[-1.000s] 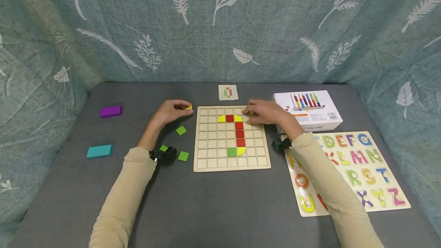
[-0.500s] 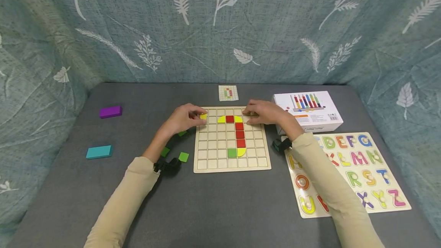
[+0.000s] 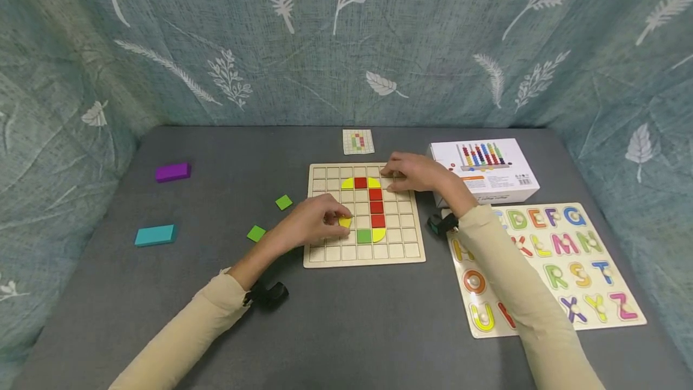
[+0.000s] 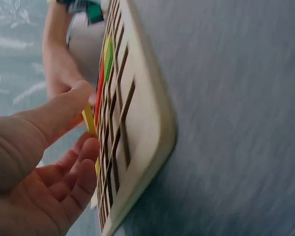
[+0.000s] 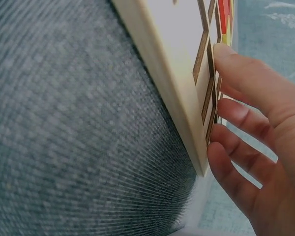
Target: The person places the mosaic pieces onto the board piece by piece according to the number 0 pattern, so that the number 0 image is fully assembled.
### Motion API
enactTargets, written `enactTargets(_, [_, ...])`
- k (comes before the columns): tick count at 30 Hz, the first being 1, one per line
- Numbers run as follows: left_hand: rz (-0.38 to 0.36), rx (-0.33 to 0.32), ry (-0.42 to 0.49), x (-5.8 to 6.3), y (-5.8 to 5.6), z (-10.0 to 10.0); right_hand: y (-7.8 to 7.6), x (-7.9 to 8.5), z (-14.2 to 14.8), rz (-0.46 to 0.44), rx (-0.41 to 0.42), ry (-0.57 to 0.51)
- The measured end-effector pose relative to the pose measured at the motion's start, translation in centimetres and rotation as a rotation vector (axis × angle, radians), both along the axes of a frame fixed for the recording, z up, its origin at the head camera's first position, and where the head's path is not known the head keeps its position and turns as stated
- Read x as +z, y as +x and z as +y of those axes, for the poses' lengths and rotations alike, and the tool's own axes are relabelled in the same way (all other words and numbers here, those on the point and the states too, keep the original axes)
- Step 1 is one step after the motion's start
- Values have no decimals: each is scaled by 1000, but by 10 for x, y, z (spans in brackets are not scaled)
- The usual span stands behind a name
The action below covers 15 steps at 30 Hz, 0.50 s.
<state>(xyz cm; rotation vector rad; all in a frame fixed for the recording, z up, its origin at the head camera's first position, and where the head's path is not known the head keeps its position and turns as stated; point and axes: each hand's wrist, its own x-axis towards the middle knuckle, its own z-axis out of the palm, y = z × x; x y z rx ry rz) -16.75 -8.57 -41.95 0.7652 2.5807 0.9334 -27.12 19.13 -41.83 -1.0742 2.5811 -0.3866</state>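
Observation:
My left hand (image 3: 314, 219) pinches a small yellow tile (image 3: 345, 221) between thumb and fingers, over the lower left-middle part of a wooden grid board (image 3: 390, 253). In the left wrist view the yellow tile (image 4: 89, 119) stands on edge, close to the grid. My right hand (image 3: 415, 172) rests its fingertips on the board's upper right, holding no tile. On the board lie a red tile (image 3: 360, 183) between two yellow rounded tiles, a column of red tiles (image 3: 377, 207), a green square tile (image 3: 364, 236) and another yellow rounded tile (image 3: 379, 235).
Loose green tiles (image 3: 284, 202) lie left of the board. A pattern card (image 3: 358, 141) sits behind it. At the right are a white box (image 3: 482, 167) and an alphabet puzzle (image 3: 563, 269); at the far left, a purple block (image 3: 173, 172) and a teal block (image 3: 155, 235).
My left hand has carried the yellow tile from beside the board's upper left corner rightward and nearer, over the lower grid. The right hand has stayed in place.

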Motion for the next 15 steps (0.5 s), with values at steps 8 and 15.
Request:
enactTargets(8, [58,-25,-57,-5,14,11,1,-1,0,4,-9,1])
enactTargets(15, [72,-6,-63,-7,18,17,2,-1,1,11,-36,18])
